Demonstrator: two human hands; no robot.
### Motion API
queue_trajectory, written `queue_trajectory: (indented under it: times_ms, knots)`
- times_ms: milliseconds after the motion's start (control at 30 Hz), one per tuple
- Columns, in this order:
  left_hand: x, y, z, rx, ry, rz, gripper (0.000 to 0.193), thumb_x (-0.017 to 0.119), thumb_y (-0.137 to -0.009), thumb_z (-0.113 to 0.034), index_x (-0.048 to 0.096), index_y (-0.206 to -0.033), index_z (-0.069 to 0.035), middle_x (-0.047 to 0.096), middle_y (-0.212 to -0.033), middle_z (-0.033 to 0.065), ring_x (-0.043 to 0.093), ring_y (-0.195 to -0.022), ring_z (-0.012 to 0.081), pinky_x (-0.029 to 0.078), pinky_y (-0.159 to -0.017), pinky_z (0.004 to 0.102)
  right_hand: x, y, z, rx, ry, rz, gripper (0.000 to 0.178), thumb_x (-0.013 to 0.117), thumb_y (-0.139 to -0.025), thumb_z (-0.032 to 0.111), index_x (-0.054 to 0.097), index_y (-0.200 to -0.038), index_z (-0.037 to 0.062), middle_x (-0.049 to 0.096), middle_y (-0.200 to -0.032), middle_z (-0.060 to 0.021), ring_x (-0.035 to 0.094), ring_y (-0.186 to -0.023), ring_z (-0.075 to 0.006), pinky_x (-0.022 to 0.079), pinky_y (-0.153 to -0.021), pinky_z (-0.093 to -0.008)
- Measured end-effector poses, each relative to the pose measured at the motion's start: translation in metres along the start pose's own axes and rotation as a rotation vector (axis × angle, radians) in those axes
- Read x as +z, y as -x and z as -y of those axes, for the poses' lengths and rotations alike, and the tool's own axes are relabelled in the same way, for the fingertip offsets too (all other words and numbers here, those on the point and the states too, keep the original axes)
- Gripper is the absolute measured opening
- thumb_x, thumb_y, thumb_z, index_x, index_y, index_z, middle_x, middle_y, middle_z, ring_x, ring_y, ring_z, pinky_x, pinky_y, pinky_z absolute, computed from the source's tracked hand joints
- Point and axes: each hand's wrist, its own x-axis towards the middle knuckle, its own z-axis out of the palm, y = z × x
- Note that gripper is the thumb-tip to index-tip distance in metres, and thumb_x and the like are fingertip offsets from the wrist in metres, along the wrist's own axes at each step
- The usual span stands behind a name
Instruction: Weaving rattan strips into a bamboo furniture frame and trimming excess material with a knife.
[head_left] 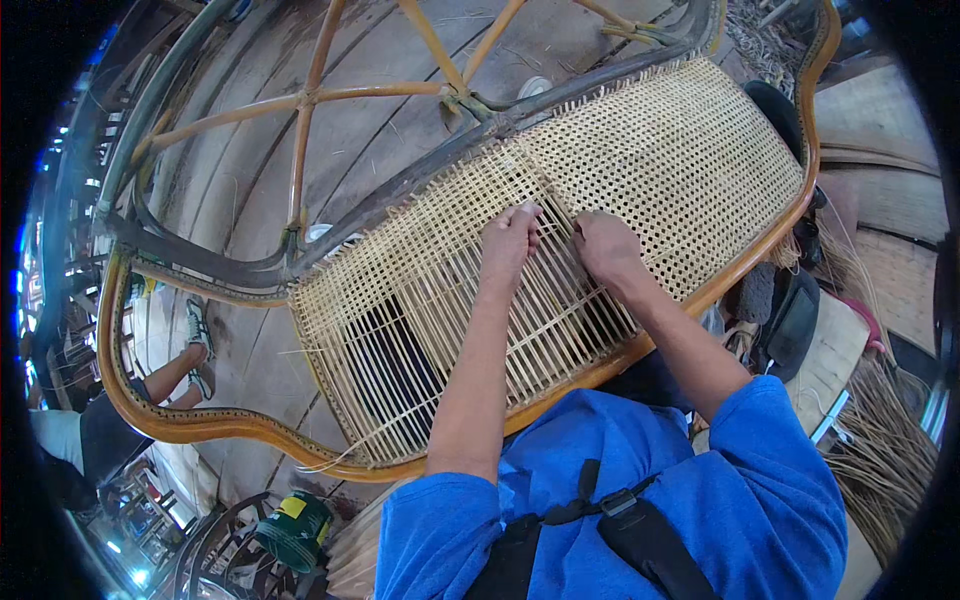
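A large curved rattan frame (180, 428) lies across in front of me, partly filled with pale woven cane (690, 140). The weave is close at the right and along the far edge. Nearer me on the left, long parallel cane strands (480, 310) run with gaps and few cross strands. My left hand (510, 240) is closed in a pinch on the strands at the edge of the close weave. Just to its right, my right hand (606, 248) is also closed, fingers curled down onto the strands. Which single strand each holds is hidden.
Rattan braces (300, 150) of the furniture spread beyond the panel over a plank floor (250, 195). A green bucket (295, 530) stands at the lower left. Another person's leg (175, 375) shows at the left. Loose cane bundles (890, 450) lie at the right.
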Motion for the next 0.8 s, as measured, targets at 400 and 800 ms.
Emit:
queue_trajectory:
  times_ms: [400,800]
  knots:
    - [-0.011,0.011,0.003,-0.074,-0.154,0.077,0.022,0.055,-0.089,-0.025,0.058,-0.08,-0.004,0.058,-0.068,0.0022,0.054,-0.057,0.0092,0.042,-0.048,0.0233,0.015,-0.004,0.008,-0.037,0.217,-0.106,0.011,0.052,-0.08,0.01,0.057,-0.086,0.0021,0.062,-0.085,-0.0175,0.062,-0.083,-0.032,0.05,-0.07,-0.04]
    - [-0.009,-0.016,0.036,0.149,-0.585,0.014,0.027,0.052,-0.075,-0.026,0.063,-0.078,-0.001,0.063,-0.08,0.0188,0.061,-0.078,0.0338,0.048,-0.072,0.0394,0.01,-0.003,0.004,-0.008,0.132,-0.088,0.013,0.048,-0.084,0.011,0.055,-0.091,0.0024,0.06,-0.088,-0.0174,0.059,-0.086,-0.0362,0.048,-0.075,-0.0433]
